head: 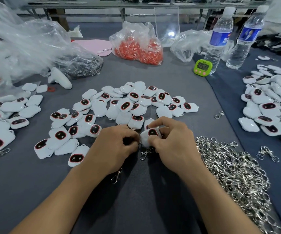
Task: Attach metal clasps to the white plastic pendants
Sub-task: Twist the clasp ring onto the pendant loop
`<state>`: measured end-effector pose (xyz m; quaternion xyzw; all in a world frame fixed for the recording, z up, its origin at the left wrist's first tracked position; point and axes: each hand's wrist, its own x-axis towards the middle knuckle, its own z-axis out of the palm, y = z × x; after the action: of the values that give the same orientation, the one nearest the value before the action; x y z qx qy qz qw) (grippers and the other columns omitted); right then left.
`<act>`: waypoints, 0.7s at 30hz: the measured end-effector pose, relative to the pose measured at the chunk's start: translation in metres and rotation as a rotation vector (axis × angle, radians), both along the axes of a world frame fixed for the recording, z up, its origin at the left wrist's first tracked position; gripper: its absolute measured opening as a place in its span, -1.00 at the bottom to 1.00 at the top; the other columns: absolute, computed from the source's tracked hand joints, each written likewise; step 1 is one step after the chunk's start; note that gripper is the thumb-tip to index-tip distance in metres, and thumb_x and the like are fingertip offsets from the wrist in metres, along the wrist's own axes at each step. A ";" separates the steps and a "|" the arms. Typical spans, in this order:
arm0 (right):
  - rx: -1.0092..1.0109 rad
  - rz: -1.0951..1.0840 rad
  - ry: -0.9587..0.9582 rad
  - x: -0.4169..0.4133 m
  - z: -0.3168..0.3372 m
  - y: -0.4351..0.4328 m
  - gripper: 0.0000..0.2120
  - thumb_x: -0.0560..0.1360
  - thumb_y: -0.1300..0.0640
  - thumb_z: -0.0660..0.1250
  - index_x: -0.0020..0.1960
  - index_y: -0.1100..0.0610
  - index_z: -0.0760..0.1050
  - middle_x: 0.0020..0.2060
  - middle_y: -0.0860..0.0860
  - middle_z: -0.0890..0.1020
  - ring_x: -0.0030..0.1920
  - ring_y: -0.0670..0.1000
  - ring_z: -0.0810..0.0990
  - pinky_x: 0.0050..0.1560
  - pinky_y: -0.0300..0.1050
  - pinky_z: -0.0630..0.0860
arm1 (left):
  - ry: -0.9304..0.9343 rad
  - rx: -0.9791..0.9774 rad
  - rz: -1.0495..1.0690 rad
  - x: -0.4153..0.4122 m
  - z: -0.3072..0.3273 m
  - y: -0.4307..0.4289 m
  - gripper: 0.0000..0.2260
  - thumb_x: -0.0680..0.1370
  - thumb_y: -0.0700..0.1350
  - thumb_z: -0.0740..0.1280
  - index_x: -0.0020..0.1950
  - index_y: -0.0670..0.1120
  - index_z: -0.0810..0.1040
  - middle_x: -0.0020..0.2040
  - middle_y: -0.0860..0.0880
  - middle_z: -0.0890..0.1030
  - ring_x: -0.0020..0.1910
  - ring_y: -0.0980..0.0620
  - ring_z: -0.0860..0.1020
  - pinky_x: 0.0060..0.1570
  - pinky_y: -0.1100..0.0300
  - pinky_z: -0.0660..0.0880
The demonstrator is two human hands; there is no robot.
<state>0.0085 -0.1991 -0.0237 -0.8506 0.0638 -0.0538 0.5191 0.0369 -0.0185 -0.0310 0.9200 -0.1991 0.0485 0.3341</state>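
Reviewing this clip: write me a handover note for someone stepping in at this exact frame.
Left hand: fingers curled, pinching the pendant at its lower corner.
Right hand: grips the same pendant, face up.
A clasp dangles below it; I cannot tell whether it is fully hooked on.
The clasp pile lies to the right, and the centre heap of bare pendants lies ahead.
Done: the far-right heap shows clasps among its pendants.
Left: finish this one, then work through the centre heap.

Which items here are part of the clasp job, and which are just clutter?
Job: held pendant, gripped by left hand and right hand; hanging clasp; clasp pile; loose pendants.
Clutter: green timer, water bottles, orange bag, white controller.
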 end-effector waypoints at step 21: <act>0.298 0.006 0.156 0.001 0.006 0.000 -0.82 0.42 0.35 0.46 -0.11 0.08 0.62 -0.36 0.11 0.70 -0.49 0.02 0.54 -0.41 -0.12 0.46 | -0.458 0.272 -0.021 -0.009 0.007 -0.006 -0.90 0.42 -0.07 0.46 -0.29 -0.02 0.65 -0.38 0.05 0.55 -0.36 0.00 0.52 -0.35 0.16 0.36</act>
<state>0.0092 -0.1988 -0.0179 -0.7659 0.1084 0.0240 0.6333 0.0277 -0.0245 -0.0240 0.9194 -0.2837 0.2246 0.1543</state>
